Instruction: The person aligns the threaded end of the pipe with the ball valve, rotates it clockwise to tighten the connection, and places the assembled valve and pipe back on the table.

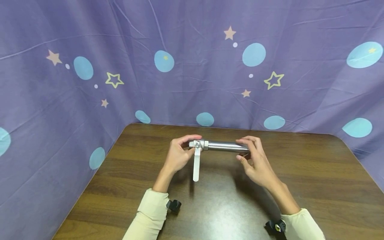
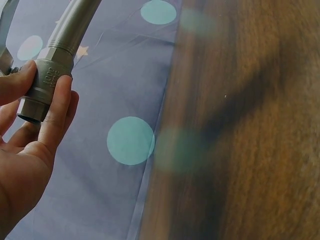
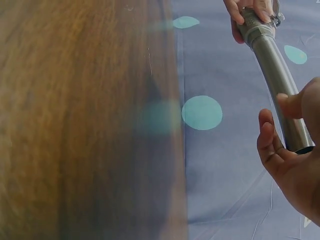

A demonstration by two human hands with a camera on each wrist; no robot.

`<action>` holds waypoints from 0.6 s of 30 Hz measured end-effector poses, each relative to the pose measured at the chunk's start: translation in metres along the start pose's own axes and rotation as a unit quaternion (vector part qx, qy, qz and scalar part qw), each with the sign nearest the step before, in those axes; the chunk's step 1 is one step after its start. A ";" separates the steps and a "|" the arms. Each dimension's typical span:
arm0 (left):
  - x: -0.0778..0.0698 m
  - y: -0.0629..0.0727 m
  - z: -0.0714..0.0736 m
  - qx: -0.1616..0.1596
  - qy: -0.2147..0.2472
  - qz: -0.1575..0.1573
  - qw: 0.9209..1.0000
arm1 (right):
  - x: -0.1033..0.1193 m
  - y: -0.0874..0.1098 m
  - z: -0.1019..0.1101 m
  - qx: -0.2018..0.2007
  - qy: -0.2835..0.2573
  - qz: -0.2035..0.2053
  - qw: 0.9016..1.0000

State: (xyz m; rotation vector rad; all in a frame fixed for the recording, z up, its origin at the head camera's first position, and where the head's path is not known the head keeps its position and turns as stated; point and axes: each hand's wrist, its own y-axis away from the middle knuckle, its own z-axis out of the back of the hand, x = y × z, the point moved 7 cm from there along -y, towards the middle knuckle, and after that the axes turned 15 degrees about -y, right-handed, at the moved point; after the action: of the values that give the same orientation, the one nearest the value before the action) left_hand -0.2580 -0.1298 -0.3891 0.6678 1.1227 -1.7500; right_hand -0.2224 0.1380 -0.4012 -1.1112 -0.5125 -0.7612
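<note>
Two hands (image 2: 31, 157) (image 3: 296, 175), one valved pipe (image 1: 223, 146)

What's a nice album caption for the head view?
Left hand on valve, right hand on pipe, above a wooden table.

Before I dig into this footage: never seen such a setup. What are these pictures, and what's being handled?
There's no robot here, just a person's bare hands. The wide picture comes from a camera worn on the head, looking forward and down. The other two come from cameras on the wrists, so each shows its own hand's work up close.

The left hand holds a metal valve with a white lever. The valve sits on one end of a metal pipe; the right hand curls about the other end. The pieces appear raised off the brown tabletop, where shadows fall. A purple curtain hangs behind.
</note>
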 end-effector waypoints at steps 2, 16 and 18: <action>0.000 0.000 0.000 0.000 0.001 0.000 1.000 | 0.001 0.000 0.000 -0.008 0.003 0.008 1.000; -0.001 0.001 -0.001 0.005 0.001 -0.002 1.000 | 0.004 -0.001 0.003 -0.027 -0.002 0.023 0.999; -0.001 0.001 -0.001 0.004 0.003 -0.002 1.000 | 0.004 -0.001 0.003 -0.025 -0.010 0.021 0.999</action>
State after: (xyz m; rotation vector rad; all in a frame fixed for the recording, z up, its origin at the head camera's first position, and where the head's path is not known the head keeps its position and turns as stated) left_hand -0.2571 -0.1285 -0.3888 0.6774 1.1229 -1.7576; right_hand -0.2206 0.1394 -0.3965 -1.1730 -0.4881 -0.7312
